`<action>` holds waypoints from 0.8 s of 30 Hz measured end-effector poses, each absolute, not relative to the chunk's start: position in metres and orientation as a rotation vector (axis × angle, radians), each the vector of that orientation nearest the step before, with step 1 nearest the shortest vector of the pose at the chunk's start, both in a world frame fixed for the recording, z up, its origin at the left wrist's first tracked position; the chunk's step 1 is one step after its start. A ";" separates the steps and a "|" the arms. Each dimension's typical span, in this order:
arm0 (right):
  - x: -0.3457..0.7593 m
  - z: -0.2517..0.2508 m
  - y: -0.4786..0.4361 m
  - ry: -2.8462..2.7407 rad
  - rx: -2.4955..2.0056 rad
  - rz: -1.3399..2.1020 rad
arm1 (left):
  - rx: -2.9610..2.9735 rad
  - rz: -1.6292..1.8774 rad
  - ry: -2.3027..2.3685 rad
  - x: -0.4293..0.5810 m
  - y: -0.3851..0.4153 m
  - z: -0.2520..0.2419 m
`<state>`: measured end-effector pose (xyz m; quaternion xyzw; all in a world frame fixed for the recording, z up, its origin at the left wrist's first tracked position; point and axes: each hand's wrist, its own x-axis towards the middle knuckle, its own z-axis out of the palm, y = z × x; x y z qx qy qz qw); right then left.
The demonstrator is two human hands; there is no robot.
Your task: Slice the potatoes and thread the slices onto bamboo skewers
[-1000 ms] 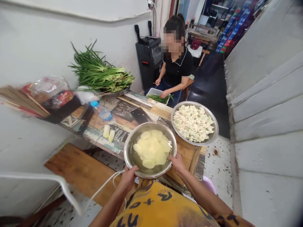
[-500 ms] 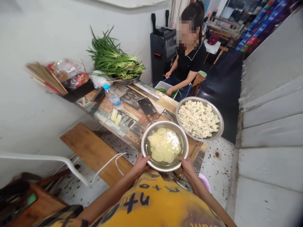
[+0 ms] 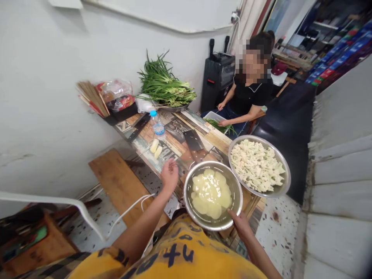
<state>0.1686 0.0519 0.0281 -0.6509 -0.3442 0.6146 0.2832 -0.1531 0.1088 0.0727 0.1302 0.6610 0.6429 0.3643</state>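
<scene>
The right hand (image 3: 241, 225) has its fingers clamped on the rim of a metal bowl (image 3: 236, 193), which holds pale slices (image 3: 211, 192) at the near edge of the bench (image 3: 142, 145), beside a basin (image 3: 286, 174) of whitish florets (image 3: 255, 164). The left hand (image 3: 169, 175), apart from the bowl, is near 2 pale pieces (image 3: 157, 148); its fingers curl, though blur obscures whether they fully close.

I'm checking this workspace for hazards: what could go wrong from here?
With only the right hand on its rim, the liquid-filled bowl might tip and spill. It could also bump the basin of cauliflower close beside it. What looks like a cleaver on the table might cut someone if knocked.
</scene>
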 end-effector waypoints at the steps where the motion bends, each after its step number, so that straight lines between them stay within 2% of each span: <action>1: 0.170 0.026 0.052 -0.933 -1.752 1.621 | 0.551 1.653 1.693 -0.151 0.117 0.076; 3: 0.171 0.025 0.052 -0.942 -1.784 1.592 | 1.025 1.504 1.576 -0.138 0.128 0.079; 7: 0.167 0.031 0.050 -0.932 -1.797 1.571 | 1.737 0.895 1.149 -0.097 0.137 0.073; 10: 0.161 0.037 0.048 -0.955 -1.785 1.562 | 2.099 0.492 1.005 -0.075 0.139 0.059; 13: 0.158 0.038 0.048 -1.014 -1.743 1.564 | 2.270 0.244 0.921 -0.066 0.142 0.042; 17: 0.163 0.036 0.050 -1.127 -1.656 1.569 | 2.289 0.173 0.898 -0.068 0.144 0.026; 24: 0.170 0.040 0.052 -1.242 -1.468 1.689 | 2.073 0.362 0.965 -0.068 0.139 0.025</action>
